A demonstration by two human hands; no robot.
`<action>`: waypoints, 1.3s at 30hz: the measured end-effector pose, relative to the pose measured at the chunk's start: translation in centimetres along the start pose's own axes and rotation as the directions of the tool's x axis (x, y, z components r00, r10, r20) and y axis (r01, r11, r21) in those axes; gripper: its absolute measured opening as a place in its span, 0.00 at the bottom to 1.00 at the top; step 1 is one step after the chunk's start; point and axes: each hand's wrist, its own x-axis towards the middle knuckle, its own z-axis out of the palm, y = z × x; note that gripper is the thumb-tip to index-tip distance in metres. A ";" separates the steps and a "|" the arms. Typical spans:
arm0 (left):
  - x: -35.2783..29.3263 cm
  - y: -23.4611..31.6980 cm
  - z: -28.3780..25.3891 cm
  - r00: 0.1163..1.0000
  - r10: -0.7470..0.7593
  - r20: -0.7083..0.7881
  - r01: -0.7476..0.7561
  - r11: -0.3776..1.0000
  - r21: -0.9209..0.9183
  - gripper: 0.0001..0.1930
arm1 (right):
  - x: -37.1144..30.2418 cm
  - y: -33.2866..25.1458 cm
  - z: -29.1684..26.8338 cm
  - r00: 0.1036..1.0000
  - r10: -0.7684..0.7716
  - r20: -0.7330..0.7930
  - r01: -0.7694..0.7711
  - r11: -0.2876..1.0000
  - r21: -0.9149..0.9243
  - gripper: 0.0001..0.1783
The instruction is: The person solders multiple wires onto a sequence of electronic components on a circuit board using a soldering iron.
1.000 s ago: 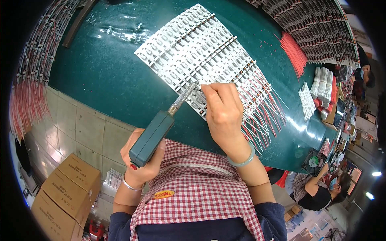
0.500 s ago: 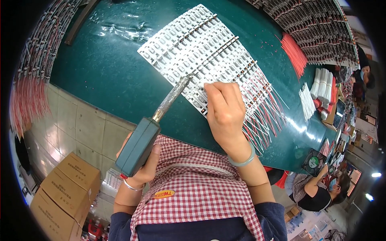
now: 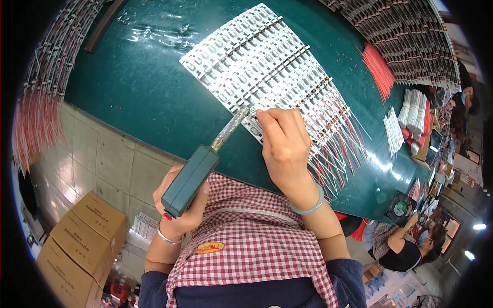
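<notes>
My left hand (image 3: pixel 179 205) is wrapped round the dark green body of a soldering gun (image 3: pixel 191 180). The gun's metal barrel points up and right, its tip over the near left edge of a white circuit board panel (image 3: pixel 241 56). Close beside that tip, my right hand (image 3: pixel 285 146) has thumb and forefinger pinched at the panel's surface; what they grip is too small to make out. Rows of small parts cover the panel, and red and white wires (image 3: pixel 336 159) trail off its right side.
Green table (image 3: pixel 138 97) beneath the panel. Red wires (image 3: pixel 379 72), white wires (image 3: pixel 393 132) and stacked wired boards (image 3: pixel 405 36) lie to the right; more boards (image 3: pixel 56 61) hang at far left. A small fan (image 3: pixel 400 208) stands near a co-worker (image 3: pixel 405 244). Cardboard boxes (image 3: pixel 82 236) sit lower left.
The soldering gun and my left hand have shifted right and slightly down. My right fingertips have moved slightly left and down, closer to the tip. The panel has shifted slightly right.
</notes>
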 end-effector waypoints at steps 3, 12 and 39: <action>0.2 0.3 0.2 1.000 -0.004 -0.001 0.004 1.000 0.016 0.12 | 0.1 0.0 0.0 1.000 0.002 0.009 -0.002 1.000 -0.010 0.17; 0.7 0.6 0.2 1.000 0.008 0.019 -0.009 0.998 0.059 0.08 | -0.2 0.3 0.0 0.999 -0.031 0.031 0.031 0.999 -0.023 0.17; -1.9 -1.3 -0.1 0.995 -0.097 -0.004 0.096 0.993 -0.075 0.13 | -0.7 -0.2 0.1 0.999 -0.049 0.014 0.049 0.999 0.000 0.17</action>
